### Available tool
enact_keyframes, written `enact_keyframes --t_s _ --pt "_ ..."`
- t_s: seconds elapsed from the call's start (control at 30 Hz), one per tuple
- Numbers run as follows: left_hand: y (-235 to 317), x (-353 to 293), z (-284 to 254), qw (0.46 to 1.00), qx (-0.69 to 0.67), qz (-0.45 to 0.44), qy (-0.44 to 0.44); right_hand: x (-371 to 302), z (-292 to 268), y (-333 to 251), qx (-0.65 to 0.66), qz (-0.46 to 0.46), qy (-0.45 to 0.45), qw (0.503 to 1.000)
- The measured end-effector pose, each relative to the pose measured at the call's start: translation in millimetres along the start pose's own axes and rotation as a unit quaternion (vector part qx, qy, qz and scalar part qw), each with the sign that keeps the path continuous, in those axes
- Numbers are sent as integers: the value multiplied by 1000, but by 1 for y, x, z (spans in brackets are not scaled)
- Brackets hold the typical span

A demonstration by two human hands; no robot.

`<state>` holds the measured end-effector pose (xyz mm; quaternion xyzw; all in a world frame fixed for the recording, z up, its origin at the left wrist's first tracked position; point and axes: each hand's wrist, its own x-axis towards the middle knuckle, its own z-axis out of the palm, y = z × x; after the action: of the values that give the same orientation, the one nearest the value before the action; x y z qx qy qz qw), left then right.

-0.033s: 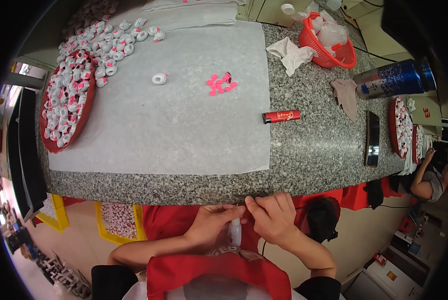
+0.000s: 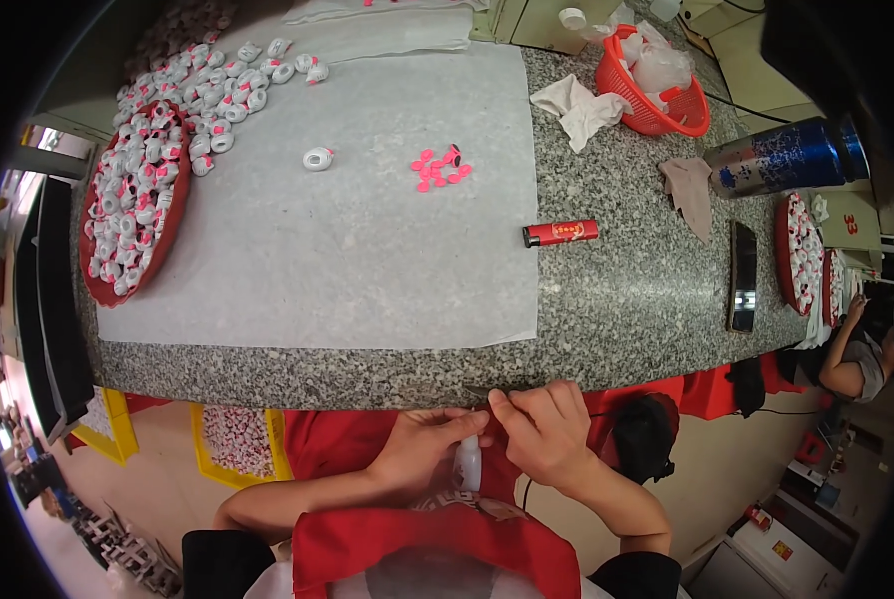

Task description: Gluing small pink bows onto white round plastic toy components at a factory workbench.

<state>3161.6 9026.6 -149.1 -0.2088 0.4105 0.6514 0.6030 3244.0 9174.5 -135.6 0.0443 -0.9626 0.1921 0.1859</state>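
Observation:
Just below the front edge of the table, my left hand point(image 2: 422, 446) is closed, thumb and forefinger pinched together. A small white bottle-shaped piece point(image 2: 468, 467) hangs below those fingers, its upper end hidden by them. Beside it, my right hand point(image 2: 545, 431) is closed in a pinch, its fingertips close to the left ones. A thin dark blade-like tool point(image 2: 479, 392) sticks out leftward from the right fingertips. Whatever lies between the two sets of fingertips is too small to make out.
On the table lie white paper point(image 2: 367, 270), a white-and-pink piece point(image 2: 318, 159), pink discs point(image 2: 437, 173), a red lighter point(image 2: 561, 233) and a phone point(image 2: 743, 278). A filled red tray point(image 2: 172, 235), red basket point(image 2: 657, 124) and blue can point(image 2: 792, 158) stand around. Someone sits far right.
My right hand has shifted very slightly up, and the thin dark tool shows a little more to the left. My left hand and the white piece have stayed in place.

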Motion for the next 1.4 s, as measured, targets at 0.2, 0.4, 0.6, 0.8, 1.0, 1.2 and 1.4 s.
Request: enact_keyframes --t_s 0.2,0.4,0.6,0.8,1.0,1.2,1.4 --pt "-6 3 -3 999 37 0 -3 -5 -2 -2 2 -8 5 1000" --pt "-5 1 -4 999 29 -12 0 1 1 -1 -3 3 -1 1000" --pt "2 -3 -1 998 34 -48 -6 1 0 -5 8 15 2 1000" --pt "51 -26 20 989 37 33 -139 20 -23 40 -43 146 187 970" --pt "134 -9 62 950 115 275 -92 16 -28 107 -99 230 239 938" --pt "158 -12 83 918 148 355 -99 68 -40 58 88 189 261 942" --pt "139 -11 85 804 252 523 -128 127 -24 16 615 191 148 750"
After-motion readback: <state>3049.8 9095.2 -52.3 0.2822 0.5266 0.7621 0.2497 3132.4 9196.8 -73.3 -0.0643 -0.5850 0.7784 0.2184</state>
